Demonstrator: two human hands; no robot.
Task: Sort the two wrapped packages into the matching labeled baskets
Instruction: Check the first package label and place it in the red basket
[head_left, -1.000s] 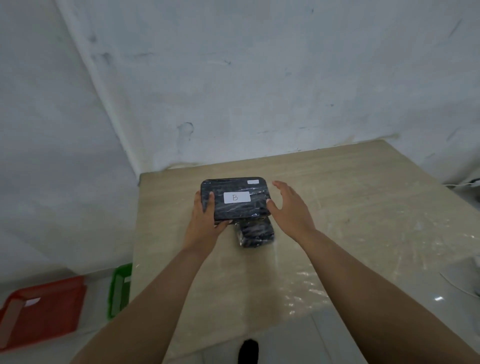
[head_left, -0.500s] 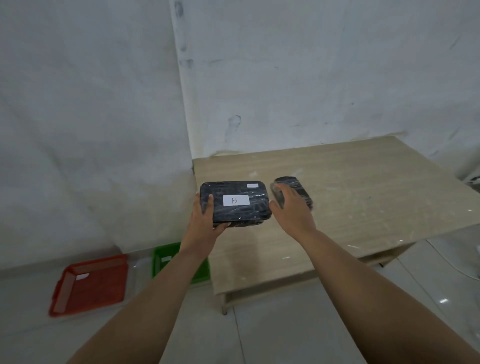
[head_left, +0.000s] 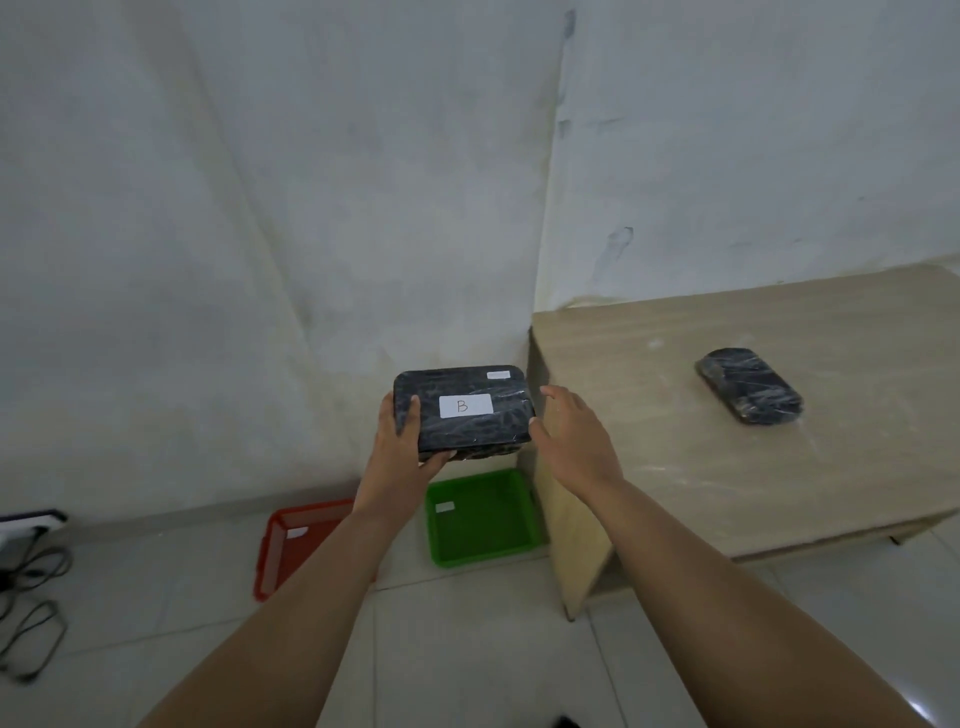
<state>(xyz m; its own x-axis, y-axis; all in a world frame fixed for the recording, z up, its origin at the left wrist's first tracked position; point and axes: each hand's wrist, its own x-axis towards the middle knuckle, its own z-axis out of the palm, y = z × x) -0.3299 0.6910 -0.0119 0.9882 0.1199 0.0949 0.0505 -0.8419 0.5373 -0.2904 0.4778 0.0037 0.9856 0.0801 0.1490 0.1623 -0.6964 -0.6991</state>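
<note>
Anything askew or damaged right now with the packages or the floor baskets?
Nothing stands out. The B package sits level in the left hand, wrap intact; the right hand is open beside it. The smaller package lies flat on the table. The red basket and green basket sit upright.

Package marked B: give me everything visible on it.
The package marked B is a flat, dark rectangular block with rounded corners, wrapped in shiny clear film. A white label with a handwritten B sits on top, and a smaller white sticker near its far right corner. It is held roughly level in the air, left of the table, above the green basket. Only the left hand grips it, at its left edge; the right hand is open beside it.
</note>
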